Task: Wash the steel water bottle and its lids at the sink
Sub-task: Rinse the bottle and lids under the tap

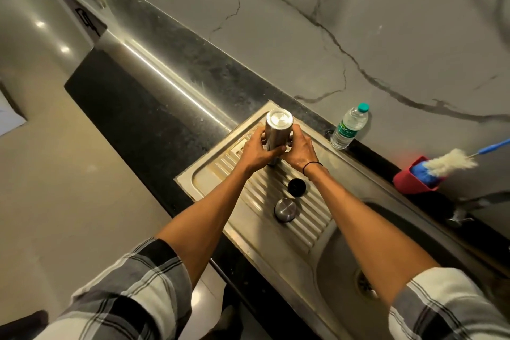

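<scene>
I have both hands on the steel water bottle [276,134], standing inverted on the ribbed drainboard [303,218]; my left hand [259,151] curls around its side, my right hand [300,148] cups the other; the black lid [295,186] and steel lid [286,209] lie just behind my wrists; I judge it is being set to drain, and the lids come next; the bottle's mouth is hidden, and the tap is hard to make out.
</scene>
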